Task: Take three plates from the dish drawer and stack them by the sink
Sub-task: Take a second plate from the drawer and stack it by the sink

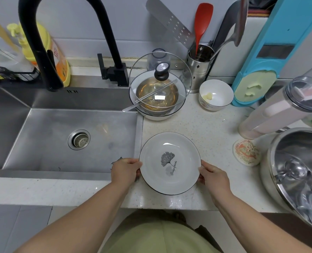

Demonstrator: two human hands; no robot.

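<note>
A white plate (170,163) with a leaf print and thin dark rim sits on the pale surface (215,125) just right of the steel sink (60,136). The left hand (126,171) and right hand (214,177) clasp its opposite edges. Farther back stands a bowl under a glass lid (160,79).

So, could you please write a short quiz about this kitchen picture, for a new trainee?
1. True or false: both hands, the left hand and the right hand, hold the plate.
2. On which side of the sink is the plate? A) right B) left C) inside
3. Fill in: the glass lid leans on a ____.

Key: 1 true; 2 A; 3 bowl.
</note>
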